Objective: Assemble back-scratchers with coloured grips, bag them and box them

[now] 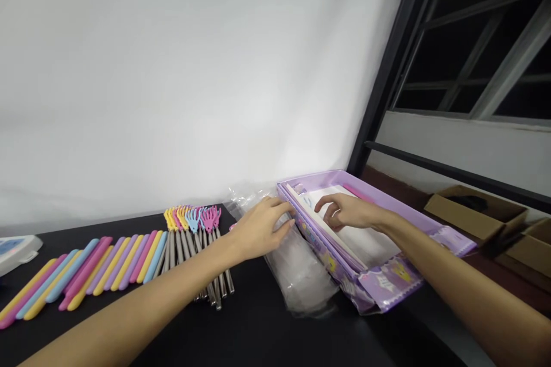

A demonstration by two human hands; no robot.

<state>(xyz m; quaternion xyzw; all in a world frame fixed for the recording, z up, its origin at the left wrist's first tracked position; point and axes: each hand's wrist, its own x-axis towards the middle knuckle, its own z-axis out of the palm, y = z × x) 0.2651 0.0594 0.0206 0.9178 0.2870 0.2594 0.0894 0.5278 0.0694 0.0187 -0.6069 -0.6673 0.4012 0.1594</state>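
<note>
Black tabletop (258, 338), white backdrop (172, 80) behind it, purple box (390, 284) sitting at an angle. Left hand (262, 228) is at the box's left wall, over the clear plastic bags (297, 275), grip loosely open; can't tell if it's touching them. Right hand (348, 212) is inside the box, grip half curled and open, looks empty tbh. Left of the box, past the bags: metal rods (221, 287) with colorful claw tips (193, 219), then pastel sticks (80, 264).

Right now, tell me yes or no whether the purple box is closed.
No, the purple box is open at the top, with the right hand reaching in over its white contents.
</note>
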